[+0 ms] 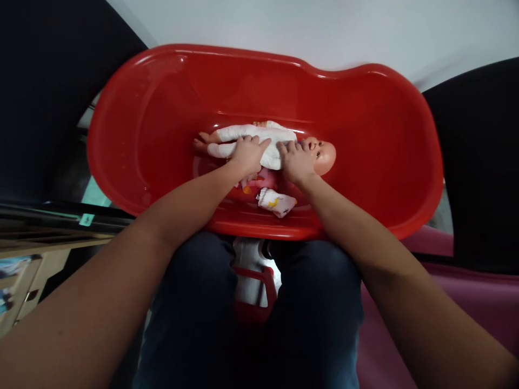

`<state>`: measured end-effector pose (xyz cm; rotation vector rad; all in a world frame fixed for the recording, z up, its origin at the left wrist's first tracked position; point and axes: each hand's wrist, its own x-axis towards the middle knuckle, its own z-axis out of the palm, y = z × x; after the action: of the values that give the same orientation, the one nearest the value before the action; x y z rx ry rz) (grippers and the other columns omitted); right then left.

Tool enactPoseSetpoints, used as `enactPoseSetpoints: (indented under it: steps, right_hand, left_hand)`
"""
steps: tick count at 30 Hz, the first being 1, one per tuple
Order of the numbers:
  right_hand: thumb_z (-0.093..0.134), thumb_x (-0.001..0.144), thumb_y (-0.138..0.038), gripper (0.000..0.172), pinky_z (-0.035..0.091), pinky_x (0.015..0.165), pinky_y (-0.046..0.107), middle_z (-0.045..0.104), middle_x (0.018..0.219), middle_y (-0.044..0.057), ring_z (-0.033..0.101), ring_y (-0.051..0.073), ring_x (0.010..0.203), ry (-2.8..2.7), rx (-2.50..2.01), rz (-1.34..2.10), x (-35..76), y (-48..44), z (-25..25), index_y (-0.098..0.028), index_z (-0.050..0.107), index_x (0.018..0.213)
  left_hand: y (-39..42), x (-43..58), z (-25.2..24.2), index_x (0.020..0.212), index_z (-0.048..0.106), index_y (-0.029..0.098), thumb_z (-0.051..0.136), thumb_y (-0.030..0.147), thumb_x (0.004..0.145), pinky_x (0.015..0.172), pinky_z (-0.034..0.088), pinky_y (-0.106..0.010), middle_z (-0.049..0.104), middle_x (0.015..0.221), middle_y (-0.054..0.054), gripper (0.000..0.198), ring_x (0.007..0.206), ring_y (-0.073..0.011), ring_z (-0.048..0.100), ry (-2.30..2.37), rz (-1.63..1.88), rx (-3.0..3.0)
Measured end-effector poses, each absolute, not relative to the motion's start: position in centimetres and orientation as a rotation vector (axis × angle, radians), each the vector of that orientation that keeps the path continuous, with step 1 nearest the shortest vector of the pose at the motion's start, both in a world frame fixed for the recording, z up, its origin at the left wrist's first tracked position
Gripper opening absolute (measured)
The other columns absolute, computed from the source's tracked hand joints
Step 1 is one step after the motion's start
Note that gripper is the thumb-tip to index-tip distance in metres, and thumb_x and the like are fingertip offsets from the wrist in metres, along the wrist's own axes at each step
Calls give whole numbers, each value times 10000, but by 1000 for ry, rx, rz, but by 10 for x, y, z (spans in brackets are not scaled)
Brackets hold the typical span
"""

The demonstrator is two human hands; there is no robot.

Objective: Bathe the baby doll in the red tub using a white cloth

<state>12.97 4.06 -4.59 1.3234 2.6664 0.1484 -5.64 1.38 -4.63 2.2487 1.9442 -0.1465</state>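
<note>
A baby doll [231, 133] in a white suit lies on its back in a red baby bathtub [377, 156], head to the right and bare feet to the left. My left hand [248, 156] holds it at the hip, fingers over the white cloth. At the chest and shoulder, just below the chin, my right hand [298, 162] grips the doll. The undersides of both hands are hidden. Between my wrists, a pink piece [265, 179] with an orange spot lies beside the doll. Nearer me is a small white cloth piece [278, 202] with a yellow print.
The tub's near rim is above my knees [320, 270]. A pale wall or surface [259, 24] lies behind it, with dark panels [482, 162] at both sides. Wooden shelving [36, 281] stands at the lower left, and a purple-pink surface [474, 308] at the lower right.
</note>
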Motion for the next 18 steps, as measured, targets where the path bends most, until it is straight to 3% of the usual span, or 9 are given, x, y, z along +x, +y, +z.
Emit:
enactPoseSetpoints:
  steps: [2,5,9,12,15,18]
  right_hand:
    - [506,975,-212,492,379,1158,557,716,1341,233,641,384,1248,2647,1375,114,132,47,-29,-104,647,1434]
    - [639,940,-363,404,451,1071,528,782,1183,195,697,384,1121,2606,1497,-3,135,52,-2,-158,742,1273]
    - [685,919,-387,353,505,943,473,784,1090,174,714,369,1033,2524,1580,-225,133,56,14,-176,777,1187]
    - [678,918,-358,305,511,885,448,779,1048,156,702,344,991,2505,1613,-269,128,62,10,-184,781,1146]
    - [670,940,-382,344,492,863,427,772,1033,172,668,324,971,2539,1689,-284,129,68,3,-161,757,1188]
    - [598,1006,-386,418,462,900,416,763,1090,210,648,317,1015,2591,1786,-260,135,71,-2,-111,687,1308]
  left_hand:
    - [20,-55,-33,1684,514,266,768,279,891,1180,446,-487,668,1495,-150,833,1368,-396,602,1919,-113,2218]
    - [29,-55,-15,1547,679,286,749,348,912,1120,520,-494,719,1427,-129,642,1328,-415,653,1831,-54,2168]
    - [35,-67,-3,1544,689,282,856,351,809,1133,532,-488,745,1363,-117,758,1320,-430,665,1758,-105,2087]
    - [32,-75,5,1527,695,300,851,289,816,1125,536,-513,777,1272,-96,728,1259,-404,692,1782,-125,2068]
    - [24,-70,16,1484,710,297,758,209,921,1219,431,-611,762,1316,-95,572,1316,-385,644,1936,-27,2184]
    - [18,-54,26,1495,682,240,538,183,1075,1310,210,-719,676,1479,-121,448,1499,-387,473,2103,61,2399]
